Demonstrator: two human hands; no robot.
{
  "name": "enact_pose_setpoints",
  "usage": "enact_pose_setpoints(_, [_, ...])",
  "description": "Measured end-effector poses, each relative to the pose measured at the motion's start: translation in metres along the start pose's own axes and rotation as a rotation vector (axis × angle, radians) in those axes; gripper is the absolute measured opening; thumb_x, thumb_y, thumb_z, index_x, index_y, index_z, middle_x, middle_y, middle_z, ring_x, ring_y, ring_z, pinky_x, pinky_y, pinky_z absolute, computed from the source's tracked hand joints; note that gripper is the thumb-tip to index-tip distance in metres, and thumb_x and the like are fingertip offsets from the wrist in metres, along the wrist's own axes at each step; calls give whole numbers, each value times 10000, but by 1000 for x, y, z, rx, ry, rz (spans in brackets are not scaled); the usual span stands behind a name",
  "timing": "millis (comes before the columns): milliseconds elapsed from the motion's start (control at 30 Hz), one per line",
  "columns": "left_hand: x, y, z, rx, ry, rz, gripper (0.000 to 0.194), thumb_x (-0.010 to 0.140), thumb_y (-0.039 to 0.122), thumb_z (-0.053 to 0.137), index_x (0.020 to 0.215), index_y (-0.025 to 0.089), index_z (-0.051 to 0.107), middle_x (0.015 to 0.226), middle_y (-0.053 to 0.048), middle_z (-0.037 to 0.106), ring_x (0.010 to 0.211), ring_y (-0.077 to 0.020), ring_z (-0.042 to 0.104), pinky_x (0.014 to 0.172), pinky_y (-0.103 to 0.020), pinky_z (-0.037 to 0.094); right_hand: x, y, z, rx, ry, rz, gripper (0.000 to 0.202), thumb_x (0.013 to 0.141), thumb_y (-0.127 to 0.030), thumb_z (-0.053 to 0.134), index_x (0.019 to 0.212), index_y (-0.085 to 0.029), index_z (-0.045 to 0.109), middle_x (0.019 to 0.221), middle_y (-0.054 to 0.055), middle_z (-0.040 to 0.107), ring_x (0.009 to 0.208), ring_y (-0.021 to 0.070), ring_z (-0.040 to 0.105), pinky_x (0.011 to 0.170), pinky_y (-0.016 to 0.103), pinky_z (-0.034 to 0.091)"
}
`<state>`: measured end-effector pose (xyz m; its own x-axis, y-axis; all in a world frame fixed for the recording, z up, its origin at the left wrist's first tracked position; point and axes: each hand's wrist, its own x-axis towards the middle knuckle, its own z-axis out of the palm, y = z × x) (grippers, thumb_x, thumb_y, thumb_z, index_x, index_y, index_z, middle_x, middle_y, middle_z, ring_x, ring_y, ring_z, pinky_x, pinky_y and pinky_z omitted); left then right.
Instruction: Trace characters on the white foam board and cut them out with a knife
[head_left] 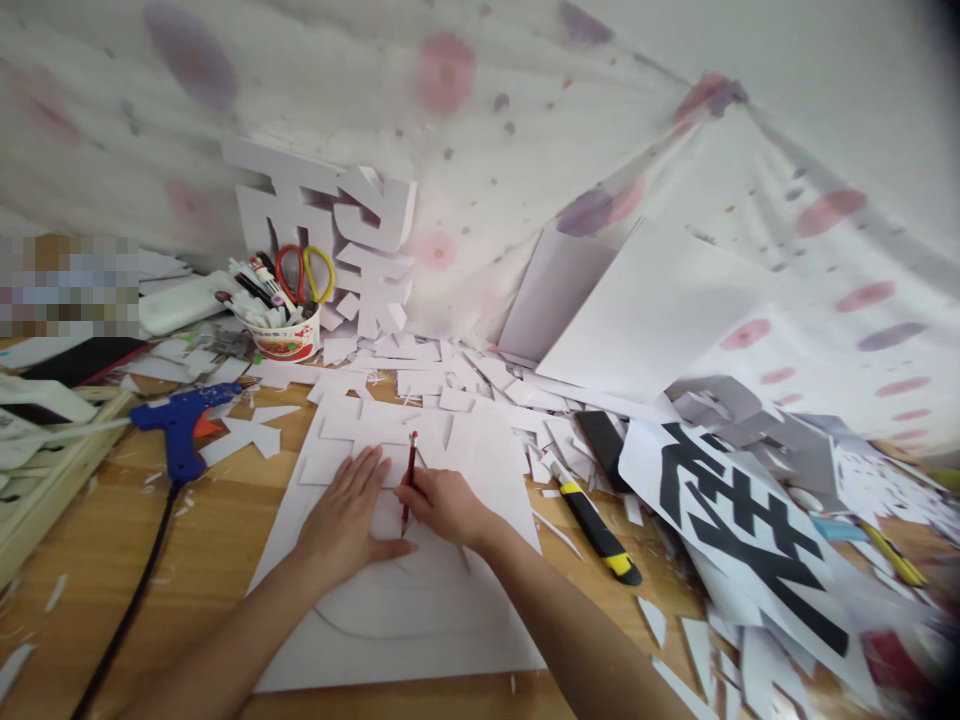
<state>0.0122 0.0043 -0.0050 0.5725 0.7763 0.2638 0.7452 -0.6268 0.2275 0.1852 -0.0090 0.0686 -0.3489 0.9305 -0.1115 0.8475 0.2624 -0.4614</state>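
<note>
A large white sheet (390, 640) lies on the wooden table, with a cut white piece (375, 425) on its upper part. My left hand (345, 520) rests flat on the white material, fingers stretched upward and thumb pointing right. Just to its right, my right hand (442, 505) grips a dark red pencil (410, 470), its tip down at the white surface and its eraser end up. A faint curved line shows on the sheet below my hands.
A blue glue gun (178, 430) lies left, its cord running toward the front. Behind stand a cup (285, 340) of pens and scissors and white cut characters (367, 250). A yellow-black cutter (600, 530), a phone-like dark object (602, 448), a printed sheet (697, 540) and scraps lie right.
</note>
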Motion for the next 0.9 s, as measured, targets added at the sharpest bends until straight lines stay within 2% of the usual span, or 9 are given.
enact_pose_setpoints(300, [0,-1,2,-14,4,1,991,579,765,464,1305,104,326,1402,-182,305,1313,-279,232,1079,-433,189,6,8,-16,-239,49,-2,246,901,-351,402,826,-179,561,756,44,645,668,168,599,556,235,315])
enact_pose_setpoints(533, [0,0,3,-48,-5,-7,995,578,755,478,1318,113,307,1408,-185,289,1316,-294,217,1076,-462,180,14,2,-23,-453,0,-34,288,906,-395,363,911,-193,567,775,62,639,675,191,602,549,253,334])
enact_pose_setpoints(767, [1,0,0,-37,-36,-6,1007,589,771,444,1303,71,322,1401,-207,290,1318,-287,212,1083,-446,174,20,1,-28,-509,-6,-67,253,903,-370,385,903,-202,573,746,54,627,679,176,580,531,250,322])
enact_pose_setpoints(900, [0,1,1,-57,-8,-6,993,588,757,469,1316,104,299,1391,-194,318,1317,-285,217,1078,-459,178,17,-2,-28,-478,-30,-121,234,898,-357,404,864,-210,583,718,46,615,718,171,567,541,240,322])
